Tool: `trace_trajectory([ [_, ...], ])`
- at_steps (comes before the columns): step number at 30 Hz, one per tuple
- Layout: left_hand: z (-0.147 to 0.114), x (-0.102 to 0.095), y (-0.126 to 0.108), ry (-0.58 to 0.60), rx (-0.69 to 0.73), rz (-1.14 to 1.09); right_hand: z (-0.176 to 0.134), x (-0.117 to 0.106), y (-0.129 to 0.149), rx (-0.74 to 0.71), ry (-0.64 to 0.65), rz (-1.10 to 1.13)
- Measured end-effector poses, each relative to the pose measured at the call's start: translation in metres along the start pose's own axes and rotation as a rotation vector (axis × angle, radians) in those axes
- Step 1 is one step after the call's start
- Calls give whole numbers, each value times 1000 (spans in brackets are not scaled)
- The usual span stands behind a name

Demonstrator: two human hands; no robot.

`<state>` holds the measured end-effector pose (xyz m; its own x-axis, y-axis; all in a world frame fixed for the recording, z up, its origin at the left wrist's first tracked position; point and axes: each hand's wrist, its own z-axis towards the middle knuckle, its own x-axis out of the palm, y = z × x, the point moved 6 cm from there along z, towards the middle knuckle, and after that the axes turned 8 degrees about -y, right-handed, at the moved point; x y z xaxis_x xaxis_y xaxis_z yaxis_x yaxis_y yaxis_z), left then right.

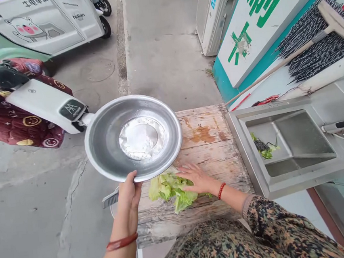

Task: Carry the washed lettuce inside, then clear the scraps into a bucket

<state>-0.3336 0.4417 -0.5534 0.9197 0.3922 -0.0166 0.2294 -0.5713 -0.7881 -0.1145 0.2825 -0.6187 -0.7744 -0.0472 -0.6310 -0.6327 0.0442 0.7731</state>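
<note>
My left hand (129,191) grips the near rim of a metal basin (107,151), its thumb over the edge. The basin is tilted a little and shows a wet, shiny bottom with no food in it. Part of it hangs out past the left side of a worn wooden table (217,161). Green lettuce leaves (178,189) lie in a loose pile on the boards, just below the basin. My right hand (196,178) rests with fingers spread at the right side of that pile, touching the leaves.
Right of the table stands a steel sink (256,165) with leafy scraps (263,148) inside. A mop (312,42) leans along the wall beyond it. An electric scooter (44,100) is parked at the left, close to the basin. An outdoor air-conditioner unit (210,20) stands further ahead.
</note>
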Motion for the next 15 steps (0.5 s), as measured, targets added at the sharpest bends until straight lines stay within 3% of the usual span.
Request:
trace_trajectory([
  [4, -1, 84, 38, 195, -88, 86, 9, -62, -64, 201, -293, -61],
  [6, -4, 117, 59, 244, -110, 141, 9, -71, -88, 299, -371, -89],
  [8, -8, 142, 78, 303, -112, 192, 4, -58, -93, 339, -370, -92],
  [10, -12, 157, 95, 364, -105, 252, -7, -32, -81, 321, -303, -72],
  [13, -11, 161, 108, 440, -68, 374, -28, 0, -50, 233, -164, -25],
  [15, -3, 151, 104, 477, -3, 483, -38, 5, -38, 180, -103, -5],
])
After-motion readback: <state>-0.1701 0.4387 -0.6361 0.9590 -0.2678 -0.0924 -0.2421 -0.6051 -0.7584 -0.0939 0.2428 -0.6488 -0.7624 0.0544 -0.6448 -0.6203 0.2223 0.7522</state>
